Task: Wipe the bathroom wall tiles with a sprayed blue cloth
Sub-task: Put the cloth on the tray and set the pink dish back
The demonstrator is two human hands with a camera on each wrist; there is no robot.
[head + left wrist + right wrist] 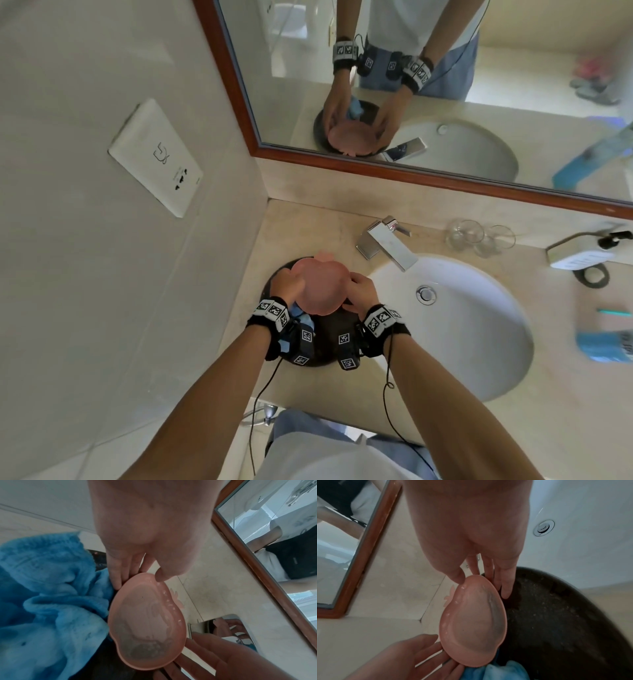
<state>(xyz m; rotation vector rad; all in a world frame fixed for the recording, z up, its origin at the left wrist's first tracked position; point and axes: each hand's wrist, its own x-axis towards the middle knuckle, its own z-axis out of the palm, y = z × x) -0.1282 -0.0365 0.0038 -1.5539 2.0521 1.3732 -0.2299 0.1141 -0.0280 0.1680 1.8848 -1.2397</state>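
I hold a pink apple-shaped dish with both hands above a dark round tray on the counter's left end. My left hand pinches its left rim, thumb on top and fingers beneath. My right hand pinches the right rim the same way. The blue cloth lies crumpled in the tray under my left wrist. In the left wrist view the cloth sits just left of the wet dish. The right wrist view shows the dish, the tray and a corner of cloth.
Beige wall tiles with a white socket plate rise on the left. A framed mirror hangs behind the counter. A chrome faucet, the white sink, two glasses and a blurred blue object lie to the right.
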